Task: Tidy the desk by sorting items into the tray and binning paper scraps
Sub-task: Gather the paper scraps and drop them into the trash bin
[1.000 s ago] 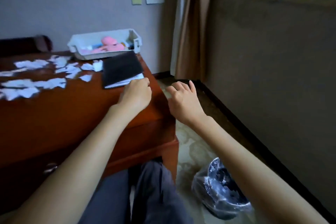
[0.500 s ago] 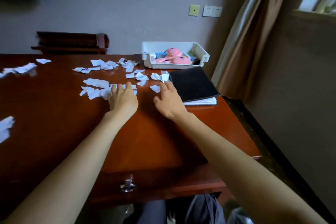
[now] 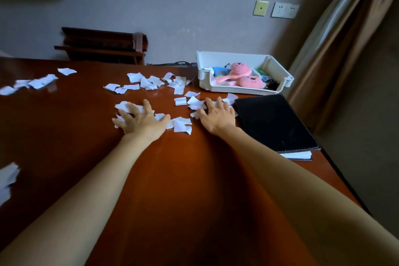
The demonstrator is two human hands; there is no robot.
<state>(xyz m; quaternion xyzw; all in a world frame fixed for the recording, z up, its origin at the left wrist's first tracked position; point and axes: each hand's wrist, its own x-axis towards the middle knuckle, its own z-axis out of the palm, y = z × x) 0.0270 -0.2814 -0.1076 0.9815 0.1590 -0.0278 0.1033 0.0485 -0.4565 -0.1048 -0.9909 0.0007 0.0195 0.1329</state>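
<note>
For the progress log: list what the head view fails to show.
Head view:
- Paper scraps under the left hand and right hand: covered by the hands.
- Small items in the tray behind the pink toys: too small.
- Scraps at the left edge: cut off.

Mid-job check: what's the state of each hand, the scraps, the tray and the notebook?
paper scraps: scattered loose on the desk.
tray: upright, holding pink toys.
notebook: closed, flat on the desk.
left hand: open, fingers spread, pressing on paper scraps.
right hand: open, flat on paper scraps beside the notebook.
</note>
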